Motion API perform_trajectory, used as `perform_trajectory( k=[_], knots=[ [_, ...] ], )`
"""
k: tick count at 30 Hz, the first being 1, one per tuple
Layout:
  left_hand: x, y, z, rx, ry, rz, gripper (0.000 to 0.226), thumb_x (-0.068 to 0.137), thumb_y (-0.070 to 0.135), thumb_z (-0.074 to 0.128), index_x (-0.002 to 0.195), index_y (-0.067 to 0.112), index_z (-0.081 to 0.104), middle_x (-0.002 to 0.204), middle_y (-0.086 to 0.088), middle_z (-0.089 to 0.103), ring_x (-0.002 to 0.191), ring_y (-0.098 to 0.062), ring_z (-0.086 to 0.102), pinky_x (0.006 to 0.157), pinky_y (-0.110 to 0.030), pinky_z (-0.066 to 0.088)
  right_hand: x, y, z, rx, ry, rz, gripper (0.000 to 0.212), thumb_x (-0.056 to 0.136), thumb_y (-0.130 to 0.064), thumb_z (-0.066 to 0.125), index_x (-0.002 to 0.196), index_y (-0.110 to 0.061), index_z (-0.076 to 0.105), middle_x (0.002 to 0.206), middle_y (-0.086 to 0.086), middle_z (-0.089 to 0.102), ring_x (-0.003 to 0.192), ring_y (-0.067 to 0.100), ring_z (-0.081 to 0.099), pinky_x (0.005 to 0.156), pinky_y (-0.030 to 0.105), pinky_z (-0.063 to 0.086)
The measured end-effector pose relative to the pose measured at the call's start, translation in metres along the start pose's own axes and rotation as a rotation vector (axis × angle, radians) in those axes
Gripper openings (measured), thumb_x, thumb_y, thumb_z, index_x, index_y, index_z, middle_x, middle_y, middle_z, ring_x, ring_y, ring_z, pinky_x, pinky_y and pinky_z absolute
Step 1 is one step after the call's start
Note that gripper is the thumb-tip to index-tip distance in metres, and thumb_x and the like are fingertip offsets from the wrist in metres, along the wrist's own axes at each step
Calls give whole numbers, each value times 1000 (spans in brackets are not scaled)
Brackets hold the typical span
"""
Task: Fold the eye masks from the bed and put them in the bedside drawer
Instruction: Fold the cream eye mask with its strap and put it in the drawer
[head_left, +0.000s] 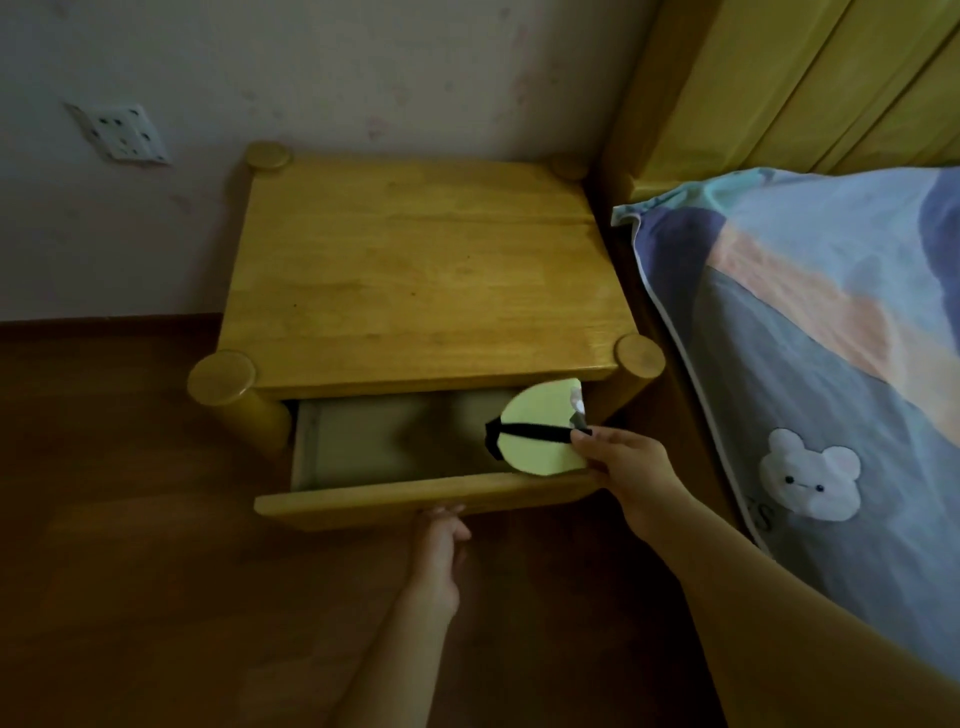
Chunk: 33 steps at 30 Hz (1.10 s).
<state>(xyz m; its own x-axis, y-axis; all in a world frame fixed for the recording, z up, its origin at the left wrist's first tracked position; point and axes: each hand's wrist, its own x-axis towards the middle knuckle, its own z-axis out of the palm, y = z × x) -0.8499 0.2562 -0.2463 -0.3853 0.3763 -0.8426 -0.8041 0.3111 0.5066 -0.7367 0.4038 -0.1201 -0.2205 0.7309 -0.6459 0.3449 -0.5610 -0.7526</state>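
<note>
A wooden bedside table (415, 280) stands against the wall with its drawer (415, 499) pulled open. My right hand (628, 467) pinches a folded pale green eye mask (540, 415) with a black strap, holding it over the drawer's right end. My left hand (441, 540) grips the underside of the drawer front near its middle. The drawer's inside, as far as it shows, holds nothing else.
The bed with a blue, patterned quilt (810, 353) bearing a white bear patch lies right of the table, its wooden headboard (779, 88) behind. A wall socket (122, 135) sits at the upper left. Dark wooden floor (130, 519) spreads to the left and front.
</note>
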Motion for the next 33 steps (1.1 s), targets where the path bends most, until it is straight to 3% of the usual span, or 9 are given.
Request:
perform_trajectory(
  k=[5, 9, 13, 19, 23, 26, 29, 31, 33],
  knots=[
    [-25, -22, -11, 65, 98, -49, 26, 74, -6, 48, 87, 13, 60, 80, -5, 57, 71, -18, 51, 53, -26, 36, 5, 21, 10, -199, 48, 17, 29, 83, -8, 70, 110, -1, 64, 91, 6, 62, 82, 17, 63, 65, 24, 54],
    [-41, -35, -20, 55, 88, -92, 25, 76, -5, 45, 74, 16, 59, 66, 4, 55, 53, -10, 42, 35, -17, 31, 19, 39, 29, -366, 62, 6, 34, 83, -6, 69, 115, -1, 62, 93, 6, 60, 73, 13, 60, 60, 24, 54],
    [-46, -35, -26, 69, 43, -118, 27, 80, -2, 44, 79, 20, 59, 78, 10, 60, 69, -8, 46, 54, -22, 34, 36, 57, 37, -600, 85, 11, 32, 85, -6, 65, 117, -5, 63, 102, 13, 65, 76, 19, 62, 49, 22, 48],
    [-48, -34, -35, 130, -16, -89, 32, 79, -5, 41, 78, 24, 54, 81, 20, 64, 79, -1, 48, 63, -24, 36, 59, 65, 34, -741, 118, 105, 34, 94, -9, 51, 127, -1, 47, 121, 22, 55, 106, 36, 59, 84, 46, 55],
    [-45, -38, -37, 112, -31, -59, 28, 83, 1, 44, 77, 25, 59, 87, 11, 62, 75, -5, 46, 60, -25, 34, 71, 69, 35, -802, 106, 111, 37, 96, -12, 47, 132, -2, 42, 124, 22, 52, 110, 35, 56, 88, 45, 54],
    [-46, -47, -44, 93, -51, 6, 12, 85, 18, 59, 92, 24, 67, 89, 13, 63, 82, -3, 54, 65, -23, 38, 74, 78, 36, -948, 86, 54, 34, 93, -8, 52, 125, 0, 47, 111, 19, 56, 98, 31, 61, 86, 42, 54],
    [-51, -57, -51, 5, -145, 130, 36, 73, 29, 77, 105, 19, 64, 91, 11, 72, 87, -3, 66, 73, -19, 44, 68, 80, 35, -1238, 105, -107, 24, 88, -8, 57, 111, -1, 55, 95, 14, 58, 80, 24, 59, 71, 34, 52],
    [-55, -56, -53, -6, -160, 191, 45, 65, 36, 79, 102, 15, 67, 93, 6, 74, 88, -2, 68, 76, -17, 47, 64, 77, 35, -1315, 97, -218, 25, 88, -11, 58, 112, -3, 60, 100, 14, 63, 84, 25, 61, 71, 35, 52],
    [-59, -49, -54, 29, -69, 205, 33, 68, 44, 76, 87, 17, 73, 89, 1, 75, 86, -9, 70, 75, -23, 52, 58, 73, 36, -1329, -3, -283, 31, 91, -19, 56, 120, -9, 60, 112, 13, 64, 97, 25, 62, 79, 35, 52]
  ],
)
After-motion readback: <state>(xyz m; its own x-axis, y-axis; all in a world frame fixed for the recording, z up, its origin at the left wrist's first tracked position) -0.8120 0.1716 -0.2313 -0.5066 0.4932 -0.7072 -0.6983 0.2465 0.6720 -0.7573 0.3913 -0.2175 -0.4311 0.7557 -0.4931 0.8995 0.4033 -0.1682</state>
